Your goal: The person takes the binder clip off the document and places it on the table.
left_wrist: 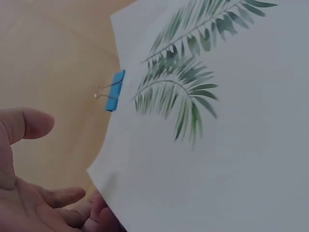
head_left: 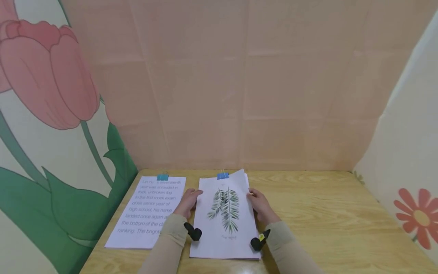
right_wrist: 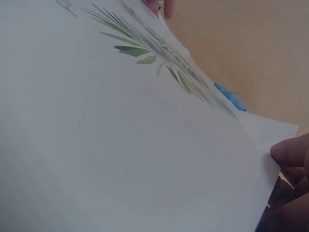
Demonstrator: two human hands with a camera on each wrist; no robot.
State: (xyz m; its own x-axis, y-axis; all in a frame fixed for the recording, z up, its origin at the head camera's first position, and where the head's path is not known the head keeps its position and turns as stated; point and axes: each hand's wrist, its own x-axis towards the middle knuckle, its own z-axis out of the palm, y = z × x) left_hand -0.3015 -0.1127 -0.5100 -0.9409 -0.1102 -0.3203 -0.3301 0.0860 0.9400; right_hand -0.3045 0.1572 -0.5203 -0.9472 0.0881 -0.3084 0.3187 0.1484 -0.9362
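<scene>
Right hand (head_left: 261, 206) pinches the sheet (head_left: 224, 220) at 2 o'clock; left hand (head_left: 186, 203), 10 o'clock, thumb spread, should steady it beneath the 12 o'clock clip (head_left: 222, 176).

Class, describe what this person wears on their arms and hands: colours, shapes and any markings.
The left hand and right hand are bare, with no gloves. The left sleeve and right sleeve are long and plain beige. At each wrist sits a small, chunky black device: the left device looks plain, while the right device bears a yellow patch.
</scene>
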